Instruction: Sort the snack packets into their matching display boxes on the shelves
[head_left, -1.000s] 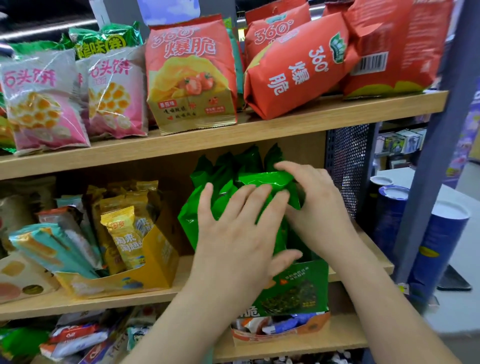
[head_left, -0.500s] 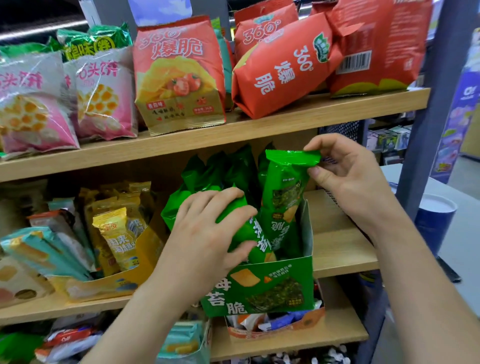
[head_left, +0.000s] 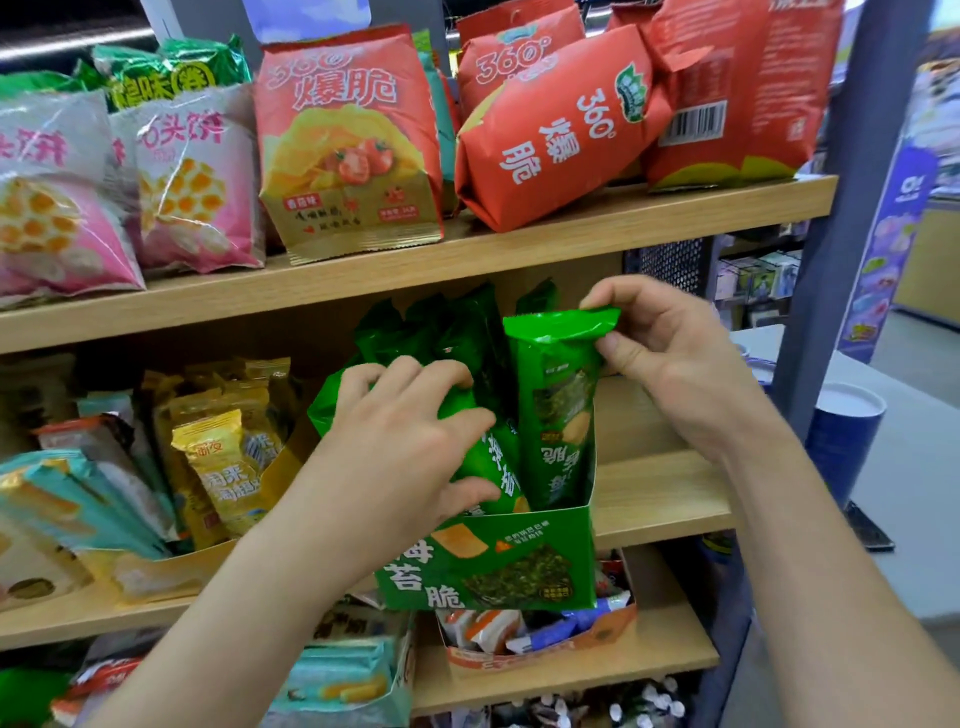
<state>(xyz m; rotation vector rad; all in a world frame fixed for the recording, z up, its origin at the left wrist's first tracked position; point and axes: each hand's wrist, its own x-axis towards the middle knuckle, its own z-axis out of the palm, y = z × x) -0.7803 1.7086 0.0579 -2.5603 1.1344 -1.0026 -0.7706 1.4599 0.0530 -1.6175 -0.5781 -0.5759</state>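
Two hands at one green display box (head_left: 519, 571), front edge of the middle shelf (head_left: 660, 493).

Right hand (head_left: 670, 358): fingers pinch the top seal of one seaweed packet (head_left: 558, 405), upright at the box's right end. Left hand (head_left: 400, 447): fingers curled around the other green packets (head_left: 441, 332) in the box, which it partly hides, so their count is unclear. Left: one yellow display box (head_left: 171, 566). Top shelf: two pink bags (head_left: 192, 182), four red bags (head_left: 353, 140). Far right: one blue tub (head_left: 841, 441).
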